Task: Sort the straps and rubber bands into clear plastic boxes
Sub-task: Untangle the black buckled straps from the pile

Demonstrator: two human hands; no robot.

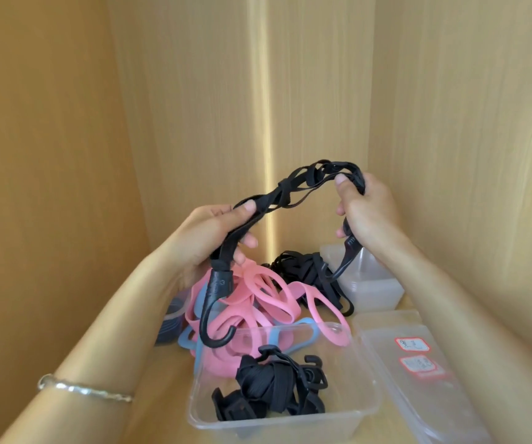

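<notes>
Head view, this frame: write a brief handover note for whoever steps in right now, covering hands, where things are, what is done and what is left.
Left hand: grips one end of the black hooked strap, with its hook hanging down.
Right hand: grips the other end.
Done: black webbing straps lie in the near clear box.
Left: box the held strap, then the loose pink bands, blue bands and black bands piled behind it.
A far clear box stands back right. Labelled lids lie to the right.
</notes>
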